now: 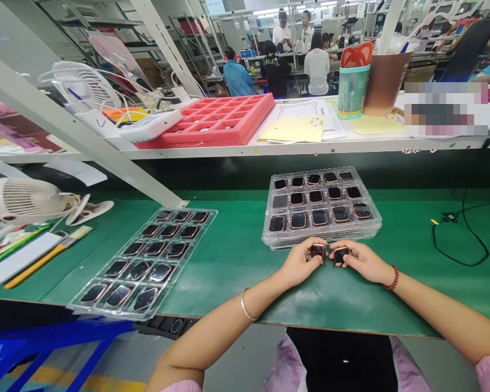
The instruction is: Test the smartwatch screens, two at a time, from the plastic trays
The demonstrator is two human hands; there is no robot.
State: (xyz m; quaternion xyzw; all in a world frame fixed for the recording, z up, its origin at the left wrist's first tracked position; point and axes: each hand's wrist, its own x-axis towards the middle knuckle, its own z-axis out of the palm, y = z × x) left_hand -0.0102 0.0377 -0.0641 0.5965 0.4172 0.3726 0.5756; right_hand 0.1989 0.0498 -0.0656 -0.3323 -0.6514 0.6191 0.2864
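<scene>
My left hand [301, 262] rests on the green table and pinches a small square watch case [319, 251] with a dark screen and copper rim. Right beside it, my right hand [361, 260] grips a second watch case [340, 255] of the same kind. Both hands lie just in front of a stack of clear plastic trays [373, 228] filled with several such cases. A second clear tray [207, 224] with several dark cases lies slanted to the left, away from both hands.
A white fan [26, 198], a brush [49, 256] and pens lie at far left. The raised shelf behind carries a red foam tray [220, 121], papers [296, 129] and cups [353, 87]. A black cable [465, 239] trails at right. Several people sit at benches in the background.
</scene>
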